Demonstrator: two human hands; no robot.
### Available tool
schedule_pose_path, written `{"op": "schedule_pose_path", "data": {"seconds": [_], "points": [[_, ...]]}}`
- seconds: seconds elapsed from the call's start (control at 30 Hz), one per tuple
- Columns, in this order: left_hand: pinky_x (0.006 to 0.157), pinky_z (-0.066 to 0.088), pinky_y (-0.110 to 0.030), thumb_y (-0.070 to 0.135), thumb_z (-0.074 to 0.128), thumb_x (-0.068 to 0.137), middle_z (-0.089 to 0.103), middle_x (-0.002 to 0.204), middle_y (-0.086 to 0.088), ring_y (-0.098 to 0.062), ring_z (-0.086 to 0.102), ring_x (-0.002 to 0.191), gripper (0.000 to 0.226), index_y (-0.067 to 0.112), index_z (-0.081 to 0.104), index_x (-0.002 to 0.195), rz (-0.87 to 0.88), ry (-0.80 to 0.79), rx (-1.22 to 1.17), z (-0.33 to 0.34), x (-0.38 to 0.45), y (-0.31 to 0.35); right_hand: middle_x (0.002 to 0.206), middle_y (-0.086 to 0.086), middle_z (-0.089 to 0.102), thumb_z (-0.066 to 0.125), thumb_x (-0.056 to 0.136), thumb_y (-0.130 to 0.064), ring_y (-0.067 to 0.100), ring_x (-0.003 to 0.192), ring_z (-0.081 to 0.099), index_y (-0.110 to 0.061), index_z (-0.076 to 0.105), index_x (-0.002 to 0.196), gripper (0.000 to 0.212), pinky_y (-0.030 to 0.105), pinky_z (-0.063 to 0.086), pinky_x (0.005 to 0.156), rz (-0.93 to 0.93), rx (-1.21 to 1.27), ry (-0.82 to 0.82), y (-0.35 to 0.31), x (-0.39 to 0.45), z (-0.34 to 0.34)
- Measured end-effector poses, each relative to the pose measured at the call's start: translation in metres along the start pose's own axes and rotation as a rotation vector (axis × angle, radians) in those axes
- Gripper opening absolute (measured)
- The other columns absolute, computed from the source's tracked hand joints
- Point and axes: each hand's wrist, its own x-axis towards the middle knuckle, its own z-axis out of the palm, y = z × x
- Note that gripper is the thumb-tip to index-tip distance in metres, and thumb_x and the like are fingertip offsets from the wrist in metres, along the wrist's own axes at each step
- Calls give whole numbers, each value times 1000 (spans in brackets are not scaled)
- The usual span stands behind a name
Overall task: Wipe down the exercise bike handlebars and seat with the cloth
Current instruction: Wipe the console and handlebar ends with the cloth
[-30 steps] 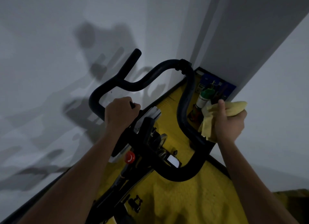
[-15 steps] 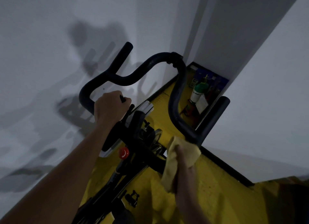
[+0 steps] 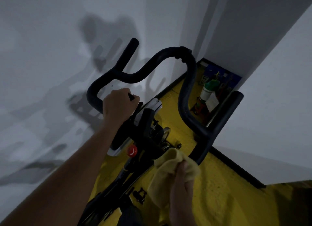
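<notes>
The exercise bike's black handlebars point(image 3: 187, 94) loop across the middle of the head view, with one horn up at the left and one at the right. My left hand point(image 3: 119, 106) is wrapped around the left side of the bar near the console. My right hand point(image 3: 183, 183) grips a yellow cloth point(image 3: 168, 168) and presses it on the near end of the right bar, close to the stem. The seat is out of view.
A red knob point(image 3: 132, 151) sits on the black frame below the console point(image 3: 148, 111). A green-capped bottle point(image 3: 208, 89) and other items stand in the corner by a grey pillar point(image 3: 253, 32). Yellow floor point(image 3: 228, 200) lies below; white walls close in on both sides.
My right hand carried the cloth from the right horn down along the bar to its near end by the stem. My left hand kept its grip.
</notes>
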Motion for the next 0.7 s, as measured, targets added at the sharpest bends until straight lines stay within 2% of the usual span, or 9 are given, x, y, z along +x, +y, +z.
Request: {"op": "schedule_pose_path", "data": {"seconds": [0.07, 0.13, 0.23, 0.47, 0.63, 0.7], "points": [[55, 33, -29, 38, 55, 94, 49, 54, 3, -17, 49, 53, 33, 13, 57, 73, 2, -3, 8, 0, 0, 1, 110, -3, 75, 49, 85, -73, 23, 108, 70, -35, 62, 120, 53, 50, 53, 97, 82, 74, 42, -7, 10, -3], [54, 32, -29, 38, 55, 94, 48, 54, 4, -16, 47, 52, 33, 14, 56, 72, 2, -8, 7, 0, -1, 0, 119, 2, 72, 55, 80, -76, 26, 111, 68, -35, 59, 125, 61, 57, 51, 100, 109, 86, 96, -12, 18, -2], [56, 33, -29, 39, 55, 94, 49, 55, 4, -18, 49, 54, 32, 15, 56, 72, -1, -2, 3, 1, -1, -1, 123, 1, 68, 63, 77, -74, 25, 112, 66, -33, 54, 130, 67, 57, 52, 99, 110, 76, 145, -20, 29, -4], [51, 29, -29, 38, 53, 93, 51, 55, 0, -21, 52, 54, 36, 12, 56, 68, 14, -1, 32, 2, 0, -2, 122, -1, 69, 69, 81, -64, 22, 110, 68, -32, 57, 127, 57, 54, 56, 95, 110, 77, 137, -30, 44, -12], [59, 34, -30, 38, 54, 94, 49, 57, 2, -23, 53, 60, 34, 12, 59, 73, 37, 10, 40, 3, 0, -2, 118, 0, 70, 72, 82, -59, 21, 107, 69, -28, 58, 125, 55, 51, 57, 92, 114, 75, 165, -39, 54, -14], [61, 36, -31, 39, 54, 93, 50, 58, 2, -24, 53, 62, 34, 11, 61, 75, 38, 3, 32, 3, 0, -2, 117, -2, 68, 73, 85, -56, 20, 106, 67, -27, 57, 125, 52, 45, 58, 88, 121, 50, 184, -46, 62, -16]]}}
